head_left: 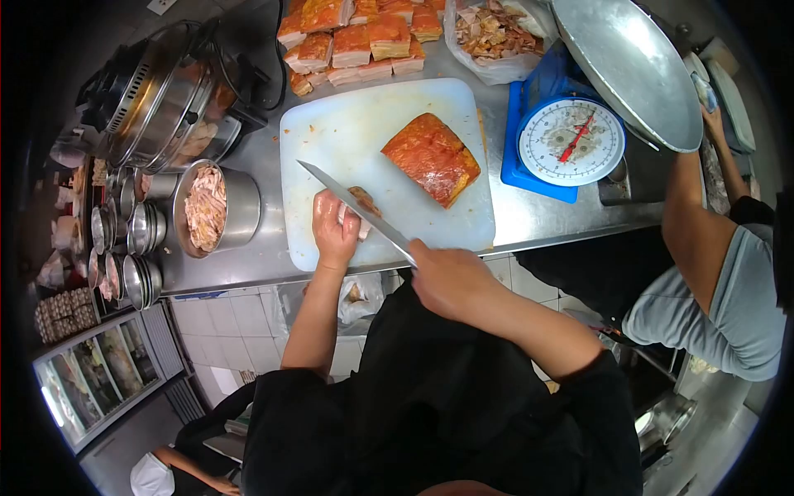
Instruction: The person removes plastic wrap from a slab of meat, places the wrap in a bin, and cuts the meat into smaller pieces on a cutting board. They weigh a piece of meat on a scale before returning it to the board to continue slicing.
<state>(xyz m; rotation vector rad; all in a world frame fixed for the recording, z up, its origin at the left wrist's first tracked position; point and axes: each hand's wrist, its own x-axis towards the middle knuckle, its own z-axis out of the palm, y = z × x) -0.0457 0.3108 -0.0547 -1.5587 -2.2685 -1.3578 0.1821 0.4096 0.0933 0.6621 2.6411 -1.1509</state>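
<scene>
My right hand (447, 277) is closed round the handle of a long kitchen knife (356, 202), whose blade slants up and left over the cutting board. Under and beside the blade lies a small piece of meat (362, 198), brown on top and pale at its lower end. My left hand (332, 227) grips this piece from the near side, fingers curled close to the blade. To the right, a large slab of roast pork (432, 159) with reddish-brown skin rests on the white cutting board (318, 149), touched by neither hand.
Stacked roast pork blocks (351, 41) and a bag of meat scraps (496, 37) lie beyond the board. A blue scale (538, 157) with a metal pan (637, 66) stands right, near a co-worker (703, 248). Left are a pot of sliced meat (240, 211) and a glass cooker (157, 99).
</scene>
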